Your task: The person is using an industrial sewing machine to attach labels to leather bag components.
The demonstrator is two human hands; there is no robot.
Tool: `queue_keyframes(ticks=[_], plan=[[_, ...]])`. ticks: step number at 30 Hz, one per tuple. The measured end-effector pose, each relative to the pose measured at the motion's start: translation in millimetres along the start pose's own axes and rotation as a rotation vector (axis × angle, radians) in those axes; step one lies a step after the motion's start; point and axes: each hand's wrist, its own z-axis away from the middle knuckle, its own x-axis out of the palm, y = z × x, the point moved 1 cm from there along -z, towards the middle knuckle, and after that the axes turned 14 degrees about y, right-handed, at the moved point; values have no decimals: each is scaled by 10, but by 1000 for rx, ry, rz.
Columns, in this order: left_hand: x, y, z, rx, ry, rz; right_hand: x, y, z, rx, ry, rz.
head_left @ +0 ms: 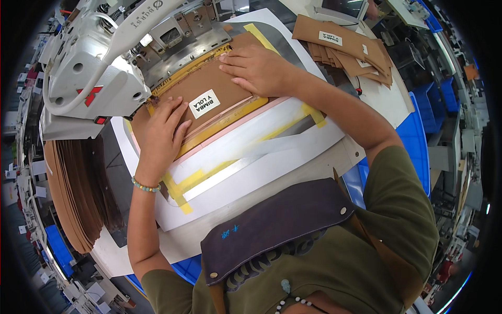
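Observation:
A flat brown panel (204, 81) with a white label (204, 104) on it lies in a yellow frame-like template (227, 121), beside the sewing machine head. My left hand (163, 131) rests on the panel's left end, fingers stretched and lying on the surface near the machine's needle area. On the right end of the same panel lies my right hand (259, 69), palm down, fingertips by the template's far edge. Neither hand is wrapped around anything. Under the template is a white sheet (308, 133) with strips of yellow tape (209, 172).
The white sewing machine head (97, 68) stands at the upper left, with a metal plate (183, 55) behind the panel. Many brown panels (73, 193) are stacked at the left. A pile of labelled brown pieces (340, 44) sits at the far right. Blue bins (417, 141) flank the table.

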Motion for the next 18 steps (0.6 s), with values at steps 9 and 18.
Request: queue_keyframes(ticks=[9,18], plan=[[48,30,-19,86,1,-83,24,-66,-93,-66,19,25],[81,140,-103,104,-14,-76,37,-213,-189,21,-89,-37]])
